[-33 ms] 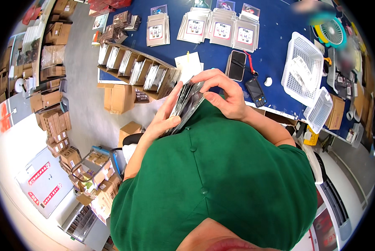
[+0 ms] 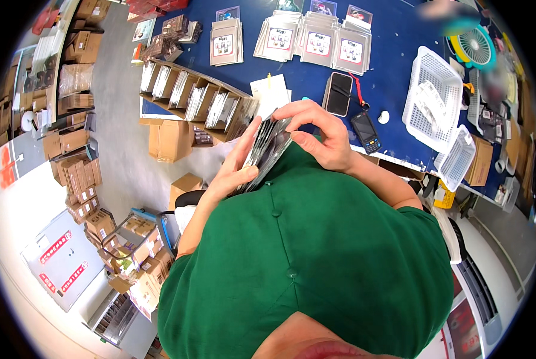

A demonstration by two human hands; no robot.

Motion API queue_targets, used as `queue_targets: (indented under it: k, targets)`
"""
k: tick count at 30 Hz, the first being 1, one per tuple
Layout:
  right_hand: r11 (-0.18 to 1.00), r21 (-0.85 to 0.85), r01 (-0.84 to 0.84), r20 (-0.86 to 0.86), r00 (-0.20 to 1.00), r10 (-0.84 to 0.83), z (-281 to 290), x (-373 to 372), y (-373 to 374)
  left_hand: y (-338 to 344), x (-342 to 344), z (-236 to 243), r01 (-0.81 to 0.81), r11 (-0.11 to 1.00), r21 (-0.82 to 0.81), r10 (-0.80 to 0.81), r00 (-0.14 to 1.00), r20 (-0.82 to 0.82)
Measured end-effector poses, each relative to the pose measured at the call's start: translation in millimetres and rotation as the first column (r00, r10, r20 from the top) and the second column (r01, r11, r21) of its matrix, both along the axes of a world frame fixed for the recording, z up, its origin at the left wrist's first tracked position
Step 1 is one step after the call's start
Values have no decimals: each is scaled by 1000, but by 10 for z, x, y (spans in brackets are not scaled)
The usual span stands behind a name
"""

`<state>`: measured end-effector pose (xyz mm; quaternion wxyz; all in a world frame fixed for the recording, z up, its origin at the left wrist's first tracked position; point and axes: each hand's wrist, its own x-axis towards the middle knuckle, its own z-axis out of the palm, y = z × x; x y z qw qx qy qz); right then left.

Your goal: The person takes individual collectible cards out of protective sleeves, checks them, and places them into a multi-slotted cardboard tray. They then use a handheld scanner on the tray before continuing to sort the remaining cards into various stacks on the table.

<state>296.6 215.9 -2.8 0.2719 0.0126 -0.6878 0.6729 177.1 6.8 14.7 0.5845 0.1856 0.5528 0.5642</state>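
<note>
A stack of thin, shiny, clear-sleeved cards (image 2: 266,147) stands tilted in front of my chest. My left hand (image 2: 234,167) clasps it from the left side, thumb across the near face and fingers along the back. The fingers of my right hand (image 2: 324,133) curl over the stack's upper right edge, with the thumb just below them. What is printed on the cards is hidden by glare and the steep angle. Just beyond my left hand is a long divided cardboard box (image 2: 239,127), its compartments holding upright sleeved cards (image 2: 197,103).
White papers (image 2: 270,94) lie on the blue table (image 2: 268,63) beyond my hands. To their right are a phone (image 2: 339,94), a handheld scanner (image 2: 365,133) and white plastic baskets (image 2: 426,128). Several piles of grey card packs (image 2: 278,39) line the far side. A fan (image 2: 475,46) stands far right.
</note>
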Motion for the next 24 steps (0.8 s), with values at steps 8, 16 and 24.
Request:
queue_targets:
  k: [8,16,24]
  targets:
    - [985,128,117,-107,989,-104,-69,-9,-72,-79,8,-58,-43,999,30,43,999,-15]
    - [984,173,46,27,998,-51,54,-28,-140,-51,40,50,-55,996,65,55,998,-6]
    - [988,134,80,44,995,-87,133,-82,-201,-170,10,-91,-70,994,88,69,998,14]
